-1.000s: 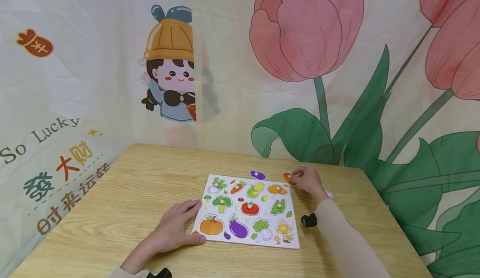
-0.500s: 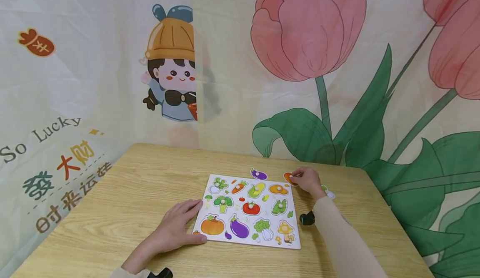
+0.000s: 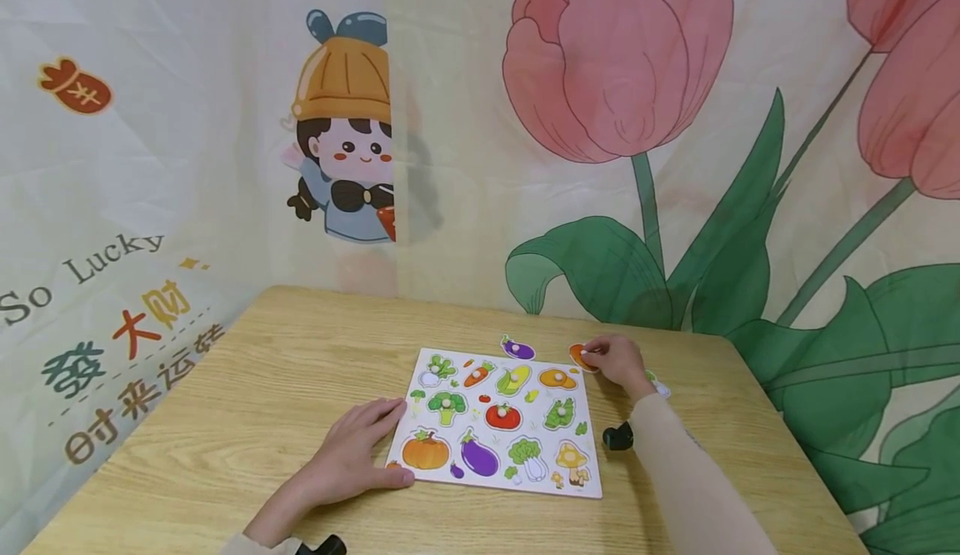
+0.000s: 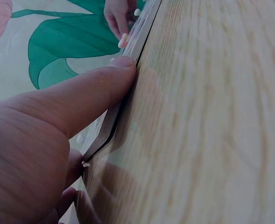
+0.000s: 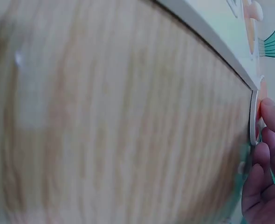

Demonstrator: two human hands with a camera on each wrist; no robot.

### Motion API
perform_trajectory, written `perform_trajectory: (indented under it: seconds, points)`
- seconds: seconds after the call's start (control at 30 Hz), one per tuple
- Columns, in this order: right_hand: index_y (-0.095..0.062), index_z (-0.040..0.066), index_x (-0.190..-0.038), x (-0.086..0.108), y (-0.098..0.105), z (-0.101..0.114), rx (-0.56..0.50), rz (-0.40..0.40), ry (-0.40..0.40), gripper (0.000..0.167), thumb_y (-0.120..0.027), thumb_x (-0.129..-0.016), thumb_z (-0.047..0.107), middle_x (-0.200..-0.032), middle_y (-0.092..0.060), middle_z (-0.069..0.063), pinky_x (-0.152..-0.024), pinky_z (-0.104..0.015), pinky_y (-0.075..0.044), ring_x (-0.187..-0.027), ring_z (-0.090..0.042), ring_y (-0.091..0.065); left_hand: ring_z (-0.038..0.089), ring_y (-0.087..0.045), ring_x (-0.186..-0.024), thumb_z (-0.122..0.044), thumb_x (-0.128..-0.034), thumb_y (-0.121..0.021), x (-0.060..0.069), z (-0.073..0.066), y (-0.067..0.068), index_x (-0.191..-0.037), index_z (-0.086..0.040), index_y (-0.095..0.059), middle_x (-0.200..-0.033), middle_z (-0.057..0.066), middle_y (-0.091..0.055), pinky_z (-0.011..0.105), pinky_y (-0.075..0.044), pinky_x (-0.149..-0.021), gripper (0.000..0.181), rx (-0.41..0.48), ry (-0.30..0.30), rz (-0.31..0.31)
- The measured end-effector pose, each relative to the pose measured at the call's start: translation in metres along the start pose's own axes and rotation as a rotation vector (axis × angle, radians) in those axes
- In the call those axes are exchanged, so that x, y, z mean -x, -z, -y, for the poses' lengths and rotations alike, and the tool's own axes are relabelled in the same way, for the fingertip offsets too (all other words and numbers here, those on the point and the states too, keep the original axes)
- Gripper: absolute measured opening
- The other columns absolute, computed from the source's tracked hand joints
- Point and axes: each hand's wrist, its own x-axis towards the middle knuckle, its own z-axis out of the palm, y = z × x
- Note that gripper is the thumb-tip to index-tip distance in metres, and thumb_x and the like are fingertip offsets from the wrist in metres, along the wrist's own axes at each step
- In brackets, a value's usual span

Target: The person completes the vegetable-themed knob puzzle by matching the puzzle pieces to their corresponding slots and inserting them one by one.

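A white vegetable puzzle board (image 3: 468,420) lies on the table, with several knobbed pieces set in it. The pumpkin, eggplant, bok choy and mushroom pictures in its front row show no knobs. My left hand (image 3: 352,452) rests at the board's near left corner, thumb along the front edge (image 4: 105,79), fingers by the left side. Past the far right corner my right hand (image 3: 617,361) pinches an orange pumpkin puzzle piece (image 3: 578,357), which stands close to the board's edge (image 5: 212,42). Behind the board lies a loose eggplant piece (image 3: 517,347).
A green and white piece (image 3: 658,383), partly hidden by the right wrist, lies on the wooden table (image 3: 300,347). A printed cloth with tulips (image 3: 618,63) hangs just behind the table's back edge.
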Motion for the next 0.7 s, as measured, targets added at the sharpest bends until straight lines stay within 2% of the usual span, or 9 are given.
perform_trajectory:
  seconds: [0.13,0.27,0.43,0.7]
  points:
    - [-0.081,0.007,-0.112,-0.003,0.003,0.0,-0.001,0.002,0.034,0.02,-0.078,-0.099,0.022,-0.11,-0.074,-0.011,-0.088,-0.042,-0.052,-0.096,-0.028,-0.059,0.046,-0.033,-0.153,-0.072,-0.0779,-0.082,0.0,0.0,-0.001,-0.16,-0.004,-0.046,-0.165,0.015,-0.044,0.071,-0.022,-0.12,0.112,-0.002,0.004,0.003]
    - [-0.081,0.008,-0.112,-0.002,0.005,0.007,-0.015,0.04,0.088,0.02,-0.078,-0.099,0.023,-0.106,-0.074,-0.009,-0.08,-0.035,-0.052,-0.093,-0.025,-0.059,0.045,-0.033,-0.154,-0.072,-0.0779,-0.082,-0.001,0.0,-0.001,-0.161,-0.004,-0.046,-0.165,0.015,-0.044,0.071,-0.022,-0.12,0.113,-0.003,0.011,0.006]
    - [-0.082,0.009,-0.111,0.007,0.006,0.022,-0.037,0.088,0.14,0.018,-0.078,-0.099,0.022,-0.102,-0.072,-0.005,-0.072,-0.027,-0.051,-0.093,-0.023,-0.059,0.046,-0.032,-0.153,-0.071,-0.0779,-0.083,0.0,0.0,-0.001,-0.16,-0.004,-0.046,-0.165,0.016,-0.043,0.071,-0.021,-0.12,0.113,0.007,0.012,0.005]
    - [-0.082,0.014,-0.108,0.027,0.003,0.047,-0.057,0.147,0.211,0.012,-0.079,-0.099,0.022,-0.097,-0.072,0.0,-0.07,-0.028,-0.053,-0.09,-0.021,-0.061,0.046,-0.033,-0.153,-0.07,-0.078,-0.083,0.0,-0.001,-0.001,-0.16,-0.003,-0.046,-0.165,0.016,-0.044,0.072,-0.021,-0.12,0.112,0.004,0.005,0.001]
